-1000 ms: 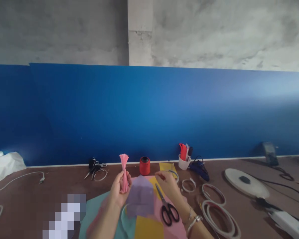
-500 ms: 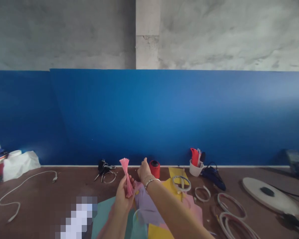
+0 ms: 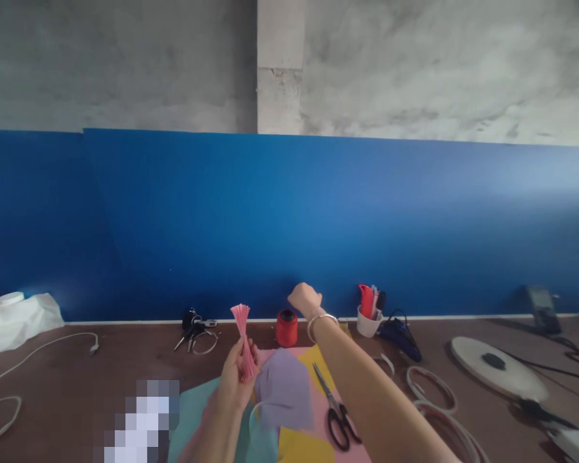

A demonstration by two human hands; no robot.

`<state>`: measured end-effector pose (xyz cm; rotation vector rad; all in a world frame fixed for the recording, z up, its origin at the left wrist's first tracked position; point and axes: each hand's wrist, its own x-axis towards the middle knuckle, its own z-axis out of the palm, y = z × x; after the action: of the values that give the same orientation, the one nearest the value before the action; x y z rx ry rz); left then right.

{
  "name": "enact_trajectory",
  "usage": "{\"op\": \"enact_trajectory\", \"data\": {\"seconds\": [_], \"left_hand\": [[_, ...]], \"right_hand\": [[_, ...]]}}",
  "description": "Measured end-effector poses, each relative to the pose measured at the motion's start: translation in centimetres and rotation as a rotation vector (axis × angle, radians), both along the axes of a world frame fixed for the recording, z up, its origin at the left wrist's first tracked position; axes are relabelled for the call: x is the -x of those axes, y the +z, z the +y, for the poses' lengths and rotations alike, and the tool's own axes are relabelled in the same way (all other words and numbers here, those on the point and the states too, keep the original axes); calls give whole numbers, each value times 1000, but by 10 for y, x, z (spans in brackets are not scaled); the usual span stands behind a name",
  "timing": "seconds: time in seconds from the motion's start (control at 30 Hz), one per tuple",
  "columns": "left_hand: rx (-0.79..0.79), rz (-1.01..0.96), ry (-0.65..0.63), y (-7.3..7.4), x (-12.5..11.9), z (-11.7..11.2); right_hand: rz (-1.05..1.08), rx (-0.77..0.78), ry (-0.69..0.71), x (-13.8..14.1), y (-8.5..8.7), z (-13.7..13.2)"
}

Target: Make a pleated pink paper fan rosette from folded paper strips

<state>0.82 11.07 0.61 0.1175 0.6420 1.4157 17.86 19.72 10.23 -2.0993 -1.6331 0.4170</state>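
Note:
My left hand (image 3: 232, 373) is closed round the middle of a bundle of thin pink strips (image 3: 242, 320), pinched in at the waist and flaring at both ends. My right hand (image 3: 305, 298), with a bracelet at the wrist, is raised in front of the blue panel. Its fingers are curled, and what they hold, if anything, is hidden. Below and left of it stands a red spool of thread (image 3: 286, 331). Black-handled scissors (image 3: 336, 411) lie beside my right forearm on pink and yellow sheets. Purple sheets (image 3: 284, 392) lie between my arms.
Keys (image 3: 193, 329) lie by the panel (image 3: 222, 225). To the right are a white cup (image 3: 368, 323) with red-handled tools, coiled strips (image 3: 431, 389) and a white disc (image 3: 496, 370). A white cable (image 3: 43, 347) and white bag (image 3: 24, 321) lie left. Teal sheets (image 3: 193, 411) lie beneath my left arm.
My right hand has moved up and right, away from the bundle and past the spool. The scissors now show beside my forearm. The view has turned slightly right; my left hand keeps its hold.

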Motion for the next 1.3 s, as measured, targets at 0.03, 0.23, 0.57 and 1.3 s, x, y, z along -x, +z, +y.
{"op": "enact_trajectory", "data": {"seconds": [0.03, 0.23, 0.57, 1.3], "left_hand": [[-6, -16, -2, 0, 0, 0], [-33, -64, -9, -4, 0, 1], [-45, -99, -31, -4, 2, 2], [32, 262, -591, 69, -38, -56]], "right_hand": [[94, -4, -16, -10, 4, -4], [656, -209, 84, -44, 41, -34], [1026, -857, 341, -15, 154, -62], [372, -283, 389, -26, -4, -168]]}}
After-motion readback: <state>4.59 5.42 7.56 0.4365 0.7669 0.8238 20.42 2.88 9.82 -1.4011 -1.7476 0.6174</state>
